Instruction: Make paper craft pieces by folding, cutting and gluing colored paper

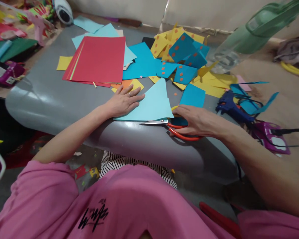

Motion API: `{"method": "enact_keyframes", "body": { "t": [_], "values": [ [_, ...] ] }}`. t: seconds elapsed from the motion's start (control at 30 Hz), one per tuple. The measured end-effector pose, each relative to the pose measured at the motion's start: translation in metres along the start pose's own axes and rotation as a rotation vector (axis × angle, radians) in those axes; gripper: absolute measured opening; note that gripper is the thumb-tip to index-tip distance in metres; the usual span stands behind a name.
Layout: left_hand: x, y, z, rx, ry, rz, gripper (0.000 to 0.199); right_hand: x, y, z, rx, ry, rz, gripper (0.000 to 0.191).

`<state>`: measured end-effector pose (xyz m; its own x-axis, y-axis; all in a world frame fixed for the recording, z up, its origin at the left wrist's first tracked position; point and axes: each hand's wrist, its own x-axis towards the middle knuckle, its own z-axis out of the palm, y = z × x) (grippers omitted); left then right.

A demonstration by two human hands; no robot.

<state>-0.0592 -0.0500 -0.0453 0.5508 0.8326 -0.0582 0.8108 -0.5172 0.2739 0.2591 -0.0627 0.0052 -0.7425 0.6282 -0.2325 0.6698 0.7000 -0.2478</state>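
A folded light blue paper (151,104) lies at the front edge of the grey table. My left hand (126,101) rests flat on its left side, fingers spread. My right hand (195,121) is closed around red-handled scissors (161,122); the blades point left along the paper's lower edge and look shut or nearly so. A bit of yellow shows by the right fingers. Just behind that hand lies a darker blue piece of paper (193,96).
Red sheets (99,59) are stacked at the back left of the table (40,89). Blue and yellow cutouts (186,49) pile up behind the right hand. A blue glue gun (231,103) with cables and a green bottle (254,33) stand to the right.
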Motion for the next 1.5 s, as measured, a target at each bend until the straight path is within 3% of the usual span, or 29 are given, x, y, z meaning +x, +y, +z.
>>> {"method": "enact_keyframes", "body": {
  "t": [0.23, 0.53, 0.9, 1.13, 1.37, 1.5],
  "values": [
    [-0.001, 0.005, -0.004, 0.035, -0.045, -0.027, 0.055, -0.004, -0.002, 0.001, 0.036, -0.02, -0.008, 0.044],
    [0.0, 0.004, -0.002, 0.03, -0.041, -0.036, 0.055, 0.005, -0.014, 0.0, 0.043, -0.018, -0.012, 0.058],
    [0.0, 0.008, -0.004, 0.034, -0.049, -0.06, 0.055, 0.01, -0.024, -0.002, 0.013, -0.031, 0.008, 0.057],
    [0.002, 0.007, -0.001, 0.033, -0.043, -0.053, 0.055, 0.012, -0.025, -0.002, 0.009, -0.014, -0.055, 0.048],
    [0.002, 0.006, 0.0, 0.029, -0.02, -0.049, 0.054, 0.019, -0.036, -0.005, -0.041, -0.056, 0.047, 0.048],
    [0.001, 0.007, 0.0, 0.023, -0.014, -0.053, 0.054, 0.025, -0.04, -0.003, -0.053, -0.021, 0.003, 0.049]
  ]
}}
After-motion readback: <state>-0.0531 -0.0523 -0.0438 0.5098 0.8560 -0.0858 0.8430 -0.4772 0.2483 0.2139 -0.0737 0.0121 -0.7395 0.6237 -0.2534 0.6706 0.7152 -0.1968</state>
